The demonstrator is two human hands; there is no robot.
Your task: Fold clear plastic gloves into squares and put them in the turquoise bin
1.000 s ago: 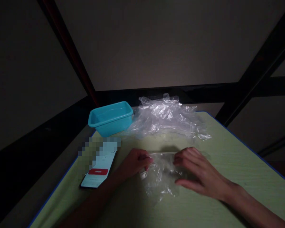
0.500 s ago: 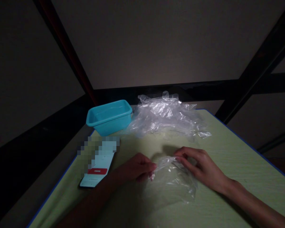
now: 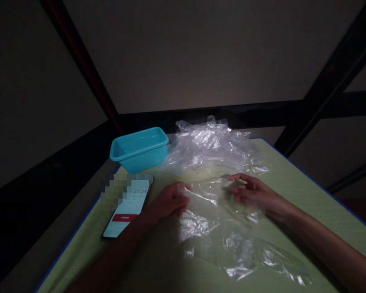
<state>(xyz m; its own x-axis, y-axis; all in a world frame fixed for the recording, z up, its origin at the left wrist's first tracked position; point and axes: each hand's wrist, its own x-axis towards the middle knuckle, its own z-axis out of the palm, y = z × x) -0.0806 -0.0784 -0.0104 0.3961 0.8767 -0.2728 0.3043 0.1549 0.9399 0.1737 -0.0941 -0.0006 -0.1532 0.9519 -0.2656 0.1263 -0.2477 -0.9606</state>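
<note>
A thin clear plastic piece (image 3: pixel 201 228) is spread out between my hands, its lower part lying over the front of the table. My left hand (image 3: pixel 171 201) pinches its upper left edge between thumb and fingers. At its upper right, my right hand (image 3: pixel 251 194) has bent fingers on the film; they are partly blurred, and the thumb is hard to make out. Beyond both hands, a heap of crumpled clear plastic (image 3: pixel 210 142) lies at the back of the table.
A turquoise basin (image 3: pixel 144 158) stands at the back left, beside the heap. A phone (image 3: pixel 128 207) with a lit screen lies left of my left hand. The pale green table (image 3: pixel 293 191) has a blue edge, with a wall behind it.
The plastic between my hands has opened out into a larger sheet reaching toward the front right. Both hands have moved slightly up and away from me, a little further apart.
</note>
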